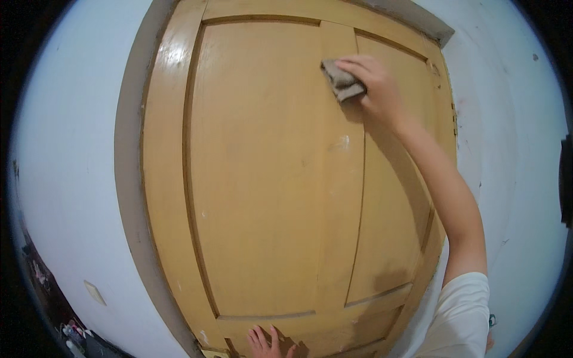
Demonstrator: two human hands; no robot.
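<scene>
My right hand [377, 86] grips a folded grey-brown cloth [343, 82] and holds it against the upper part of a yellow-brown wooden door [256, 167]. The cloth lies over the upright strip between the wide left panel and the narrow right panel. Low on the door, my left hand [267, 343] rests with its fingers spread on the wood, holding nothing; its wrist is cut off by the lower edge. A pale scuff mark [343, 142] shows below the cloth, and the shadow of my right arm falls across the narrow panel.
A grey-brown frame [128, 155] surrounds the door, with white walls [71, 137] on both sides. Hinges [454, 119] sit along the right edge. A light switch plate [94, 293] is on the left wall. Small mixed items [74, 337] crowd the lower left corner.
</scene>
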